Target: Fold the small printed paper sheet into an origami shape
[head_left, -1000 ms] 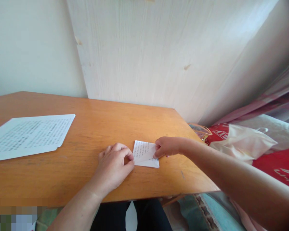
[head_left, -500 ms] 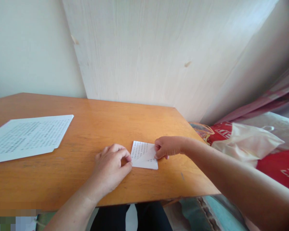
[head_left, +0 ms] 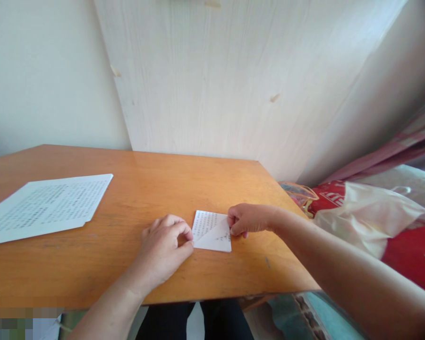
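Note:
A small folded sheet of paper [head_left: 212, 238] printed with rows of characters lies on the wooden table [head_left: 156, 184]. A diagonal edge crosses it, with a plain white flap below that line and print above it. At its left edge, my left hand [head_left: 168, 243] pinches the paper between thumb and forefinger. On the opposite side, my right hand [head_left: 243, 220] has its fingers curled in and grips the right edge near the upper corner. The part of the paper under the right fingertips is hidden.
A stack of larger printed sheets [head_left: 53, 205] lies at the left of the table. Beyond the right edge are a pale plastic bag [head_left: 364, 217] and red bags [head_left: 411, 255]. A pale panel [head_left: 198, 85] stands behind the table. Dark-clad legs [head_left: 223, 321] show below the front edge.
The white flap on the folded paper now shows a clearer diagonal edge reaching the left hand. Both hands keep their hold. The whole view has shifted slightly.

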Demonstrator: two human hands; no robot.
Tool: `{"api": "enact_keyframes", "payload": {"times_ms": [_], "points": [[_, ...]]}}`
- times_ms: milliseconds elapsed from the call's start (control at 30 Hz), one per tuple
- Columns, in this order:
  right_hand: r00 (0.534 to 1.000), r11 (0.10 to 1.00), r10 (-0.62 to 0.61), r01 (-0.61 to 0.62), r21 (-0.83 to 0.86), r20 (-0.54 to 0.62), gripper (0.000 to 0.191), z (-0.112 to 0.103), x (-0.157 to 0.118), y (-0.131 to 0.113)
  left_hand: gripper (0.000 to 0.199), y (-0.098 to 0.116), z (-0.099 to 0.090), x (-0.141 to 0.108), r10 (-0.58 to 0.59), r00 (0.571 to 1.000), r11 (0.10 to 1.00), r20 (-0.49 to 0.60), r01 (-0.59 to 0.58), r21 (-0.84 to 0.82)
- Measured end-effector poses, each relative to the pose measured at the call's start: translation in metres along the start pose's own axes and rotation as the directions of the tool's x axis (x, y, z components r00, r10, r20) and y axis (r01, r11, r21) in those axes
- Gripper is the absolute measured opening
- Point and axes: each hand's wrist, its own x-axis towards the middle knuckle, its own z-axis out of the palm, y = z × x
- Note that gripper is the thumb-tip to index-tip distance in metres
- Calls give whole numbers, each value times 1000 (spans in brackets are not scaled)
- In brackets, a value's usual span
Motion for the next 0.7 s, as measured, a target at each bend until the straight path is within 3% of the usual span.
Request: {"api": "enact_keyframes", "payload": {"times_ms": [167, 267, 333, 400, 467, 600, 700], "points": [[994, 994, -38, 48, 99, -99, 11, 10, -6, 11, 15, 1, 0, -2, 18, 1000, 1000, -24, -17, 14], [975, 991, -49, 76, 114, -218, 12, 17, -7, 19, 21, 4, -1, -4, 82, 996, 997, -36, -81, 13], [931, 992, -49, 88, 93, -361, 17, 22, -5, 24, 28, 7, -1, -4, 143, 989, 990, -36, -143, 6], [857, 995, -59, 94, 44, -512, 22, 28, -2, 26, 35, 8, 0, -5, 203, 979, 979, -31, -203, 3], [797, 992, -111, 121, -22, -593, 28, 34, 0, 24, 38, 8, 1, -5, 248, 968, 969, -26, -248, 12], [775, 974, -226, 179, -137, -590, 34, 47, -3, 12, 36, 7, 3, -7, 293, 956, 955, -11, -293, 50], [765, 970, -241, 169, -175, -597, 29, 55, -9, 3, 34, 10, 2, -12, 311, 950, 948, 4, -310, 67]]}}
